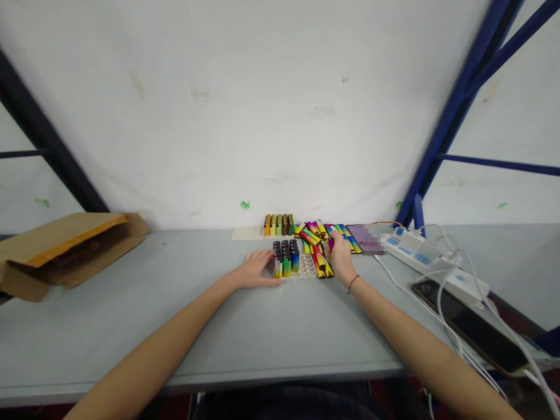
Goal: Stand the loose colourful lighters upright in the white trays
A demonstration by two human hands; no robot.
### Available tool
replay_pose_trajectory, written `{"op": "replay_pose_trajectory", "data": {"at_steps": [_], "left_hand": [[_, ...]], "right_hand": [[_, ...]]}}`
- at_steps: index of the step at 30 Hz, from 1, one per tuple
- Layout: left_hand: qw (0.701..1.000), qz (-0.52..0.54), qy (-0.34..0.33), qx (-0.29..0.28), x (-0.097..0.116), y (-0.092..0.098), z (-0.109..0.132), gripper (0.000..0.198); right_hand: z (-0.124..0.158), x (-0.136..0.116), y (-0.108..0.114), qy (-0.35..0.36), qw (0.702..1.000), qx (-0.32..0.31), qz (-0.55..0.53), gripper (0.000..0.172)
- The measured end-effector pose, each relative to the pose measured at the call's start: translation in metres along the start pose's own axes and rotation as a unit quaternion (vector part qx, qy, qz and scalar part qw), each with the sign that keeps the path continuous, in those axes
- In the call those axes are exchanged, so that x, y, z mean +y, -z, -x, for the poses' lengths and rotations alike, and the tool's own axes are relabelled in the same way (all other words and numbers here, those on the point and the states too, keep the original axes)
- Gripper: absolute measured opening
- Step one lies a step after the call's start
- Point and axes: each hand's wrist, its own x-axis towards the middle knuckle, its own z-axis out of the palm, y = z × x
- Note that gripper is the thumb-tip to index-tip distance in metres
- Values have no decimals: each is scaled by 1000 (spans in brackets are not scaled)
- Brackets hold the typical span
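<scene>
The grey table (pixel 131 315) spans the view below a white wall (pixel 262 87). A cardboard box (pixel 65 248) lies at its left end. 2 white power strips (pixel 431 256) and a dark phone (pixel 472 326) sit at the right. Near the middle, a white tray (pixel 307 267) holds upright lighters (pixel 285 255) in its left part. The left hand (pixel 256 269) lies flat and open on the table, fingertips touching the tray's left edge, holding nothing. The right hand (pixel 340 259) rests on the loose pile of lighters (pixel 317 233) (just right of the tray), fingers curled around 1 pink lighter (pixel 330 242).
</scene>
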Motion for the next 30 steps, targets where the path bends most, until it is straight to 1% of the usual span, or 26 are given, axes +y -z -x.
{"op": "replay_pose_trajectory", "data": {"at_steps": [2,3,8,11,13,14,16,20,22,24,25,27,30], "left_hand": [[1000,-1,1,0,1,1,0,87],[1000,0,2,0,1,1,0,87],[1000,4,4,-2,1,0,0,88],[1000,4,3,-3,-1,-1,0,88],[1000,5,2,-2,-1,-1,0,89],[1000,5,2,-2,-1,-1,0,89],[1000,6,3,-4,0,0,0,88],[1000,4,5,-10,2,2,0,86],[1000,3,5,-9,2,2,0,87],[1000,4,3,-7,1,2,0,87],[1000,6,2,-6,1,1,0,87],[1000,9,1,-4,1,1,0,87],[1000,12,2,-3,1,1,0,88]], "right_hand": [[-1,0,1,-15,1000,-14,3,47],[-1,-1,1,-11,1000,-17,15,44],[3,-6,2,88,990,9,107,23],[4,-7,1,122,983,22,135,19],[3,-6,1,130,982,25,138,17],[3,-4,1,126,983,23,132,16],[3,-2,0,87,991,5,98,18],[2,2,-5,-29,999,-34,11,43],[2,2,-6,-48,998,-48,-2,50],[2,0,-5,-28,998,-57,13,50],[2,-1,-4,-5,998,-56,30,47],[2,-4,0,47,995,-45,70,37],[3,-7,2,102,988,-19,117,26]]}}
